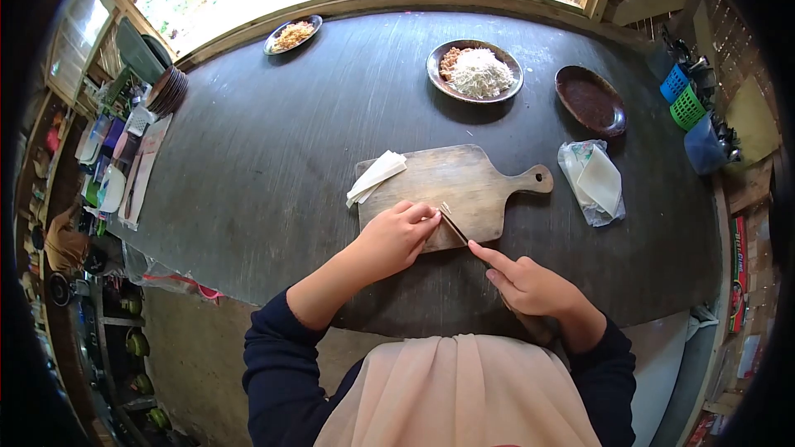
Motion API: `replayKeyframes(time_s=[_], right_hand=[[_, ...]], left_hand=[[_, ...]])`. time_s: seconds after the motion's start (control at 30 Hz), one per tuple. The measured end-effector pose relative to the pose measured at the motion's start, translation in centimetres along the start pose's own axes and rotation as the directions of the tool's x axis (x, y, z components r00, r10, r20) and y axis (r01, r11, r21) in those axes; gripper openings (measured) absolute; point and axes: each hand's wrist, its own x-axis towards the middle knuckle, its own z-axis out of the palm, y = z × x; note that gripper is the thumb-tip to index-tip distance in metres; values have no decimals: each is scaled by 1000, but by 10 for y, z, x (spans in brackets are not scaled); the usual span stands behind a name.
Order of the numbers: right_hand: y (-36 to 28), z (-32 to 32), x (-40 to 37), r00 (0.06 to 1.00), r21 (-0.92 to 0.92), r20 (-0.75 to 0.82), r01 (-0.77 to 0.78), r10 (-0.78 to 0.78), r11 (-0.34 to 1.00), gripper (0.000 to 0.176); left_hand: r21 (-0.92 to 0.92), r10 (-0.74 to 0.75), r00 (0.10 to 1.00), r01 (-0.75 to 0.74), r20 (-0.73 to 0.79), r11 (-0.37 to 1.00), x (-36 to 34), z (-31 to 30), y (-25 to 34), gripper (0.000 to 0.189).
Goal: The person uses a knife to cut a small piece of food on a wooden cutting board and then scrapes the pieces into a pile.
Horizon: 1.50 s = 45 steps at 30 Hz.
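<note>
The right hand is closed around the handle of a knife, forefinger stretched out along the back of the blade, with the handle itself mostly hidden in the fist. The blade lies slantwise on the near edge of the wooden cutting board, which sits mid-worktop. The left hand is curled over, fingertips pinning a small pale piece right against the blade — too small for me to say what it is. I judge the knife to be light, thin and stiff, safe to grip only by the handle; the piece looks soft and slight, so it needs holding down from above with knuckles tucked back. A stack of white sheets rests on the board's far left corner — limp and easily torn, I'd guess, best lifted by an edge.
</note>
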Motion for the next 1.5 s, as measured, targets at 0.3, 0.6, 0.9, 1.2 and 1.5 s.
replayKeyframes(time_s=[0.3, 0.6, 0.9, 1.2, 1.5], right_hand=[[-5, 1, 2, 1000, -22, -15, 21, -21, 1000, 52], [-1, 1, 7, 998, -40, -41, 47, -49, 998, 53], [1, -5, 1, 999, -81, 2, 33, -33, 996, 53], [5, -2, 4, 1000, -64, -19, 24, -25, 998, 52], [4, -1, 2, 1000, -65, -7, 16, -16, 998, 52]], left_hand=[[3, 20, 999, -20, -33, 1000, 1, 4, -3, 36], [-110, -25, 999, 20, -48, 994, 4, 3, -3, 26], [-87, -54, 997, 49, -51, 995, 2, 5, 0, 25], [-84, -48, 996, 41, -80, 996, 0, 7, 0, 30], [-129, -82, 991, 67, -108, 989, 0, 9, -1, 31]])
